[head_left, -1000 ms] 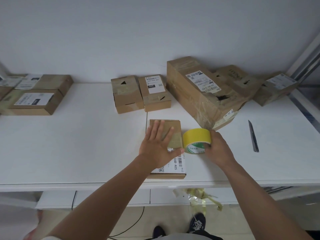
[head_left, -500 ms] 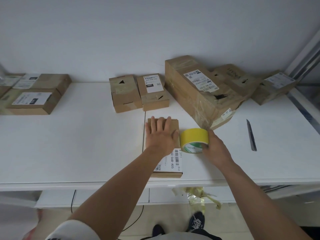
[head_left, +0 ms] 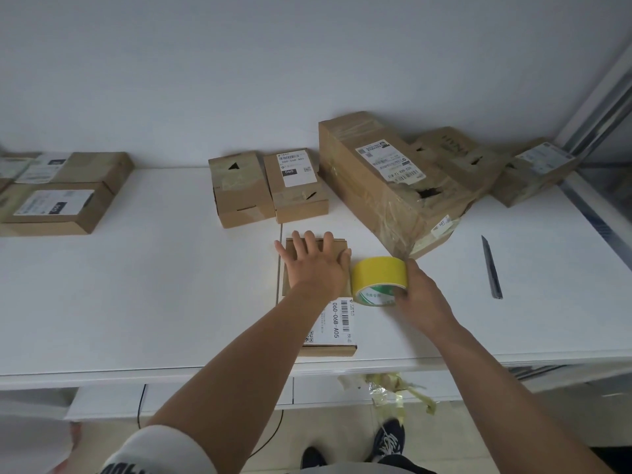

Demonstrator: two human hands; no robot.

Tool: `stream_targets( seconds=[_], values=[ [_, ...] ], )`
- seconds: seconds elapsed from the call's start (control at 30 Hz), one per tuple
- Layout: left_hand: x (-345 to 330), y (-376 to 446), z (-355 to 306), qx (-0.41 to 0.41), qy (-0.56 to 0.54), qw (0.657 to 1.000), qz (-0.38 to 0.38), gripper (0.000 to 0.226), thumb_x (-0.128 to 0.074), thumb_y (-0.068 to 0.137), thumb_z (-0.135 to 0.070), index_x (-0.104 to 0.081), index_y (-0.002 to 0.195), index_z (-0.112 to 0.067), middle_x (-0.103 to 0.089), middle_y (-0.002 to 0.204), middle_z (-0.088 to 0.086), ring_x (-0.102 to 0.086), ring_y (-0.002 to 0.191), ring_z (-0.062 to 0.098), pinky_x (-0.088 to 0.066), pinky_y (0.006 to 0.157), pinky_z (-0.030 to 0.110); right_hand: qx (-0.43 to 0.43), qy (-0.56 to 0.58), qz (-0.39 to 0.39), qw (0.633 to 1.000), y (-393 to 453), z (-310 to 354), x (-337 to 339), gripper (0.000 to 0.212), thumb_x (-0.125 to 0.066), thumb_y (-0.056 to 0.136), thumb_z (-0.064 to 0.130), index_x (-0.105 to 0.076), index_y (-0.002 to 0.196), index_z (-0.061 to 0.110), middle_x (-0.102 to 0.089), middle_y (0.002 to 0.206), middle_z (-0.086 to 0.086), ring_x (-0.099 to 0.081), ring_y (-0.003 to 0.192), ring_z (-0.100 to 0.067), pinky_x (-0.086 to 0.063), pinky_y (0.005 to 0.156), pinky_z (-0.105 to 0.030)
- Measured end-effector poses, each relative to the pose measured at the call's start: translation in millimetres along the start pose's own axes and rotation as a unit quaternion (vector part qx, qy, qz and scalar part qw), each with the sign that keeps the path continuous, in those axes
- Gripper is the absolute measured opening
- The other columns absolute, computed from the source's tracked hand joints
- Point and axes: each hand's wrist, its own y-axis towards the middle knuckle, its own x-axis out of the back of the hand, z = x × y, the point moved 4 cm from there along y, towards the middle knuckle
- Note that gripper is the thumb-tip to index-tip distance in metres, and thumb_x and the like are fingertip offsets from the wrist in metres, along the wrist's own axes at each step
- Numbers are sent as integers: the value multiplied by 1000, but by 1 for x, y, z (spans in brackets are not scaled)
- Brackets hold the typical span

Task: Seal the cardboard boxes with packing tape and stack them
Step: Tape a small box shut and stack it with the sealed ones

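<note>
A flat cardboard box (head_left: 337, 331) with a white barcode label lies near the table's front edge. My left hand (head_left: 313, 266) presses flat on its far half, fingers straight and reaching the far edge. Right beside the box stands a roll of yellow packing tape (head_left: 378, 277), and my right hand (head_left: 419, 295) grips it from the right side. Two small boxes (head_left: 239, 189) (head_left: 297, 186) stand behind, a large taped box (head_left: 386, 179) to their right.
More boxes lie at the back right (head_left: 533, 172) and stacked at the far left (head_left: 58, 200). A utility knife (head_left: 491, 268) lies on the white table (head_left: 136, 285) to the right. Crumpled tape scraps (head_left: 386, 388) hang below the front edge.
My left hand has slid away from me along the box top to its far edge. The tape roll and right hand have stayed beside the box.
</note>
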Motion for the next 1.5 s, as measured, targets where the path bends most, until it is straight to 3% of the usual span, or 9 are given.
stream_targets(
  seconds=[0.13,0.3,0.4,0.6,0.77,1.0,1.13,1.33,1.5],
  values=[
    [-3,3,4,11,-37,998,42,66,-8,99,-62,-5,158,-32,-1,167,7,10,152,35,2,115,67,0,5,6,1000,1,-1,0,37,-51,95,15,-44,131,14,-61,120,-11,-58,108,-35,-41,79,-35],
    [5,6,19,27,-175,984,16,61,-30,101,-49,-24,156,-25,-14,166,2,0,153,23,-16,119,49,4,20,14,1000,0,-3,-1,36,-51,94,12,-43,129,16,-63,112,-9,-59,103,-34,-45,79,-38],
    [2,4,19,14,-137,990,9,60,-29,102,-47,-21,156,-22,-13,166,4,-1,153,25,-15,120,52,2,25,16,1000,0,-3,-1,38,-51,94,11,-43,130,16,-62,109,-8,-59,101,-33,-45,79,-38],
    [1,-1,2,-34,11,999,-11,58,-7,104,-46,-11,158,-26,-5,167,8,9,153,35,11,113,68,-8,16,21,1000,-1,-4,-1,33,-52,93,13,-42,124,16,-59,98,-3,-60,96,-34,-47,78,-40],
    [-2,3,4,-50,-55,997,-2,51,-17,106,-41,-21,155,-27,-20,163,3,-3,152,33,-1,117,64,-5,9,10,1000,0,-4,-2,27,-51,94,13,-42,120,16,-57,95,-2,-60,95,-35,-44,73,-37],
    [-1,6,4,-11,-77,997,18,74,-15,94,-73,-20,155,-31,-21,162,-1,-1,153,29,3,114,68,-9,1,18,1000,1,-8,-4,34,-52,94,14,-40,127,13,-59,93,-8,-59,88,-34,-43,69,-37],
    [2,7,4,-2,-61,998,2,66,-27,93,-71,-35,142,-27,-35,148,2,-21,142,27,-20,106,60,-21,25,30,999,2,-9,-5,38,-52,96,17,-39,131,17,-59,94,-6,-56,86,-30,-41,69,-34],
    [19,6,19,27,-237,971,-29,54,-44,92,-61,-45,137,-31,-41,140,-3,-29,135,23,-27,104,51,-24,145,-9,989,7,9,6,23,-66,90,26,-59,112,21,-67,99,-2,-62,89,-22,-49,78,-37],
    [26,6,40,71,-425,901,-56,45,-42,98,-54,-48,135,-29,-47,135,2,-36,132,26,-30,109,51,1,353,6,936,0,60,0,22,-74,86,28,-65,101,15,-67,79,3,-59,65,-15,-50,59,-30]
  ],
)
